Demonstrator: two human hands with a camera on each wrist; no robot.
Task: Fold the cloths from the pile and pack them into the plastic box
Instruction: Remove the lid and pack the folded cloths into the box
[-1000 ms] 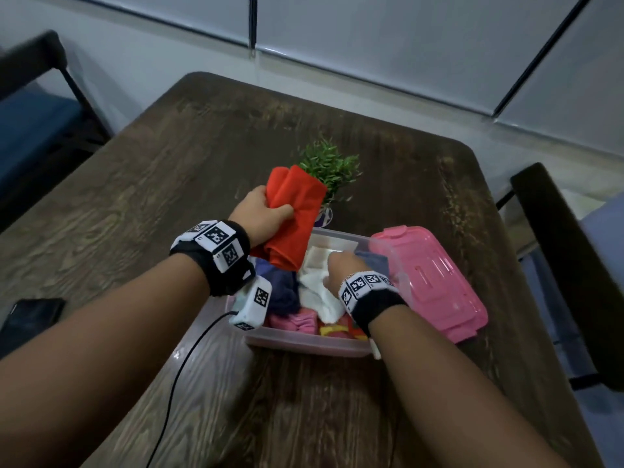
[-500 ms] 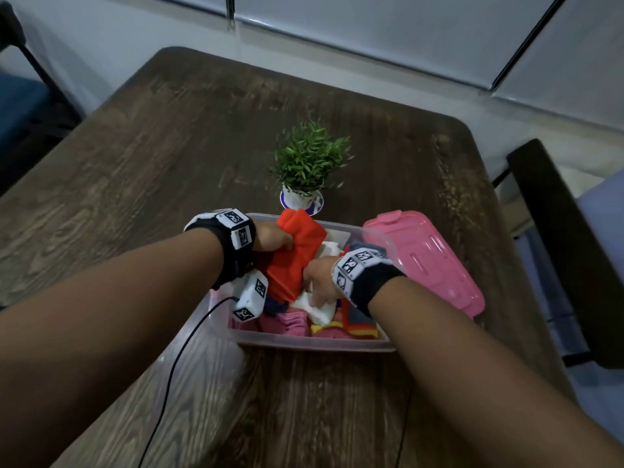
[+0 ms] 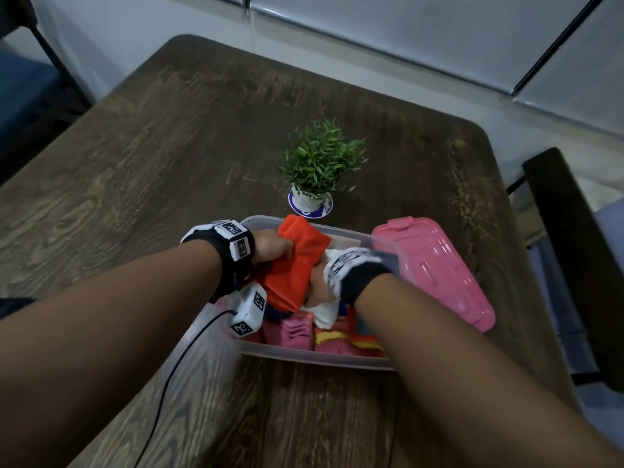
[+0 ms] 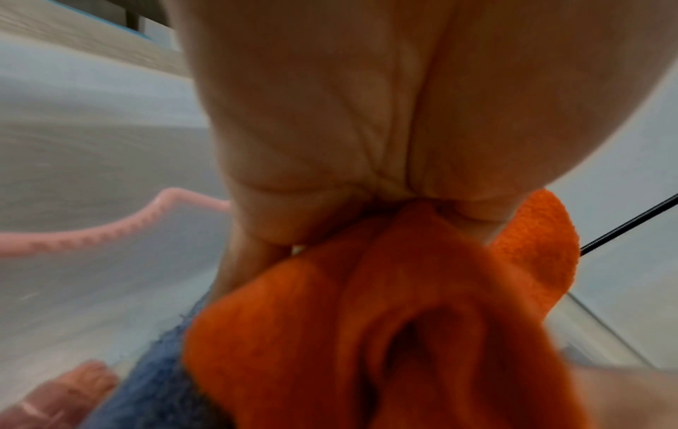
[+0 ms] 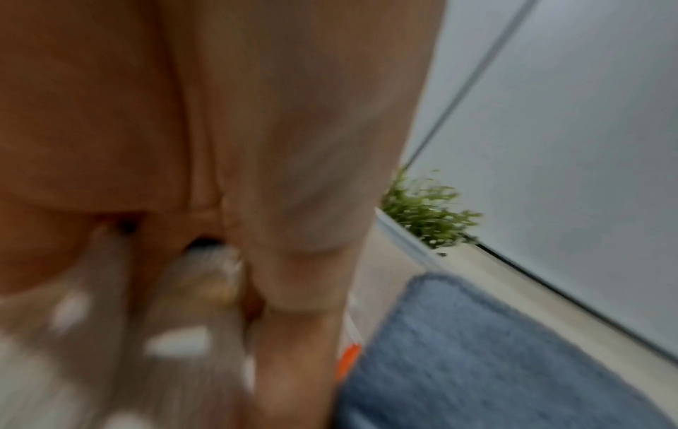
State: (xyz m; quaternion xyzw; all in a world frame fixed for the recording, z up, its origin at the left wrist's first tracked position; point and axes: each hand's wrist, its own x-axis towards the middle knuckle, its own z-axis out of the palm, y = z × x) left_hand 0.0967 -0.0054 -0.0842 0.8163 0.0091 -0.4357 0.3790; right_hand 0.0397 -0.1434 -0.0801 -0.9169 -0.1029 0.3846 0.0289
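On the dark wooden table, the left hand is curled around a folded orange cloth, pinching its top edge and holding it upright inside the clear plastic box. The left wrist view shows that hand bunching the orange cloth just above a blue cloth. Just to the right, the right hand reaches down into the box beside the orange cloth, its fingers around a white cloth; the right wrist view is blurred, but the fingers look bent over pale fabric. Pink cloths lie packed along the near side. Behind the box stands a small potted plant. The pink lid leans against the box's right end.
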